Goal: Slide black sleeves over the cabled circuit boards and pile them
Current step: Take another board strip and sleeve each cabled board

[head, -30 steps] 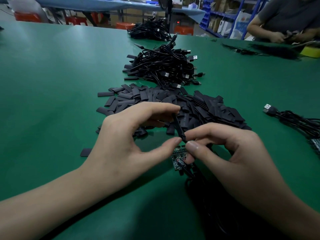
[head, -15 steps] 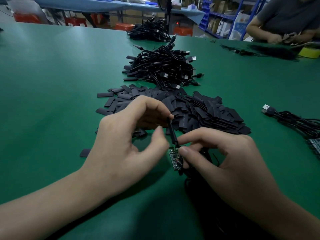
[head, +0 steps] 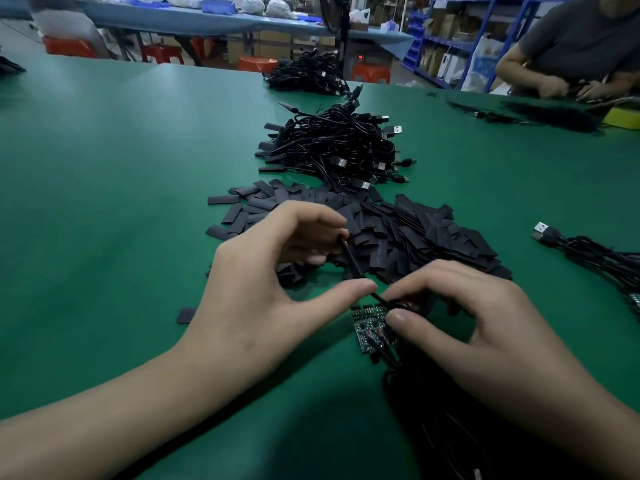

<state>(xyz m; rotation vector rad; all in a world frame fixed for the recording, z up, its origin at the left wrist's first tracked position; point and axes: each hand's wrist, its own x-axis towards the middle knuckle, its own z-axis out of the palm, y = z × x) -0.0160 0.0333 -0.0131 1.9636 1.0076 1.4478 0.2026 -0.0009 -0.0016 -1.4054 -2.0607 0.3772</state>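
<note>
1. Head view, lower centre: the left hand (head: pixel 277 292) is curled into a ring. Its thumb and forefinger pinch a black sleeve (head: pixel 350 259), which stands edge-on and tilted with its lower end by the thumb tip.
2. The right hand (head: pixel 485 334) is curled too. Its thumb presses on the right edge of a small circuit board (head: pixel 367 329), pinching it against the bent forefinger just below the sleeve's lower end.
3. Sleeve and board sit very close; I cannot tell whether the sleeve's mouth has reached the board.
4. The board's cable (head: pixel 388 362) runs down into a dark tangle of cables (head: pixel 436 420) under the right wrist, in the lower right of the frame.
5. Behind the hands, mid-frame, a heap of loose sleeves (head: pixel 426 233) lies on the green table (head: pixel 104 202), and the left fingers cover its near edge. One stray sleeve (head: pixel 187 315) lies apart, to the left of the left hand.
6. Further up the centre is a pile of sleeved cables (head: pixel 332 147) with USB plugs sticking out. A second black pile (head: pixel 306 76) sits near the table's far edge.
7. At the right edge a cable bundle (head: pixel 595 254) with a USB plug is cut off by the frame.
8. In the upper right another person (head: pixel 581 39) works at the same table; what their hands hold is too small to make out.
</note>
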